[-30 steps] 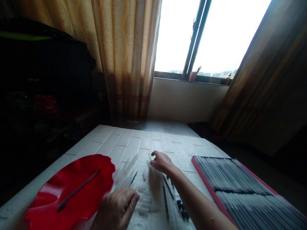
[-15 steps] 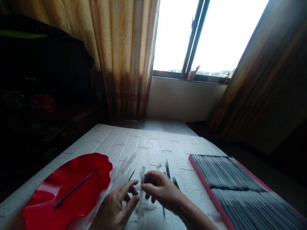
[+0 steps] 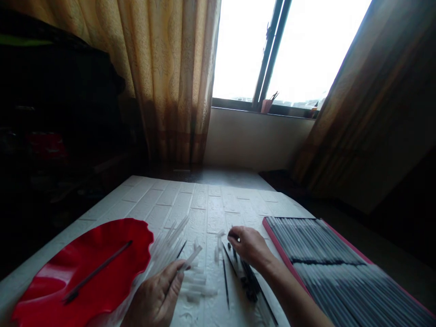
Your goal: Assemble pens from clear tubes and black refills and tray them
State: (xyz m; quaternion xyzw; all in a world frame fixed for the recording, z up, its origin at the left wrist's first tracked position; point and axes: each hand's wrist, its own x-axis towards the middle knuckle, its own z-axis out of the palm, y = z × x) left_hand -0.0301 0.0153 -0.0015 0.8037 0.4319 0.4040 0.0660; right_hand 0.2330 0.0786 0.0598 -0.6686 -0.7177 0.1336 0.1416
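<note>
My left hand point(image 3: 155, 290) pinches a short clear plastic tube point(image 3: 191, 257) between thumb and forefinger, its free end pointing up and right. My right hand point(image 3: 250, 245) hangs over a bunch of thin black sticks point(image 3: 251, 284), thumb and fingertips pressed together; anything between them is too small to make out. Another black stick point(image 3: 225, 284) lies just left of the bunch. Long clear tubes point(image 3: 170, 240) are heaped beyond my left hand, and short clear pieces point(image 3: 195, 288) lie between the hands.
A red wavy-edged dish point(image 3: 136, 268) with one dark stick point(image 3: 98, 272) in it stands at the left. On the right is a red-edged tray point(image 3: 284, 254) filled with rows of grey-black sticks. The white brick-patterned table point(image 3: 214, 200) reaches toward the window wall.
My right hand has let go of the clear tube and moved right, over the black sticks. My left hand now holds the tube, which has tilted from upright. The view has shifted slightly.
</note>
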